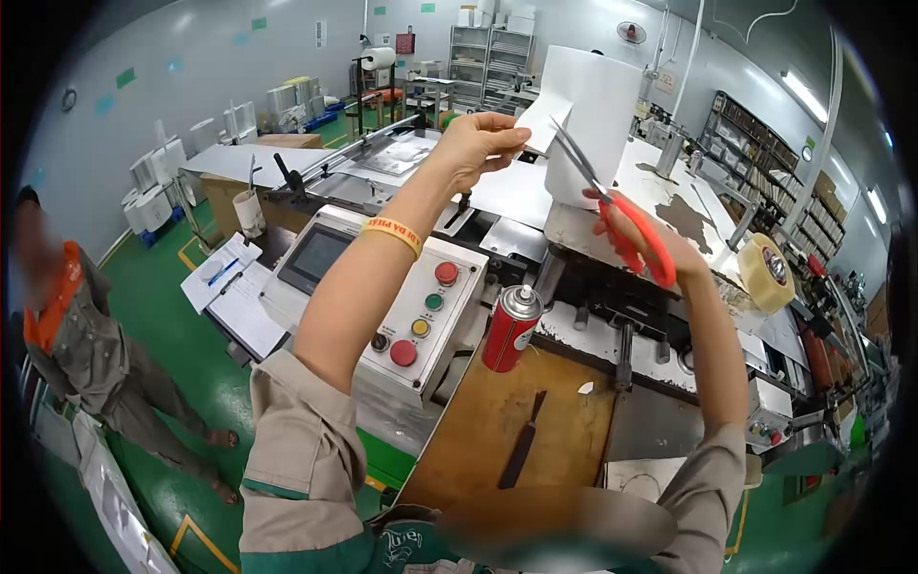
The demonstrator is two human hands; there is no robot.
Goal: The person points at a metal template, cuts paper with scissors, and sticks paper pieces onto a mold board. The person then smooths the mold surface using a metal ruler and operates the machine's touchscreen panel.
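Observation:
My left hand [476, 151] pinches the loose end of a white sheet [547, 113] that comes off an upright white roll [598, 105]. Red-handled scissors [639, 239] are in my right hand [626, 230], in front of the roll. Their blades point up and left, parted a little, with the tips close to the sheet's edge. Whether the blades touch the sheet, I cannot tell. The roll stands on a metal block of the machine. Below my hands, a red spray can [513, 328] stands at the corner of a wooden board [459, 430].
A dark-handled blade tool [523, 445] and a white scrap [585, 388] lie on the board. At left is a control panel [421, 316] with push buttons, beside papers [251, 311]. A tape roll [765, 273] sits at right. Another person [105, 335] stands at far left.

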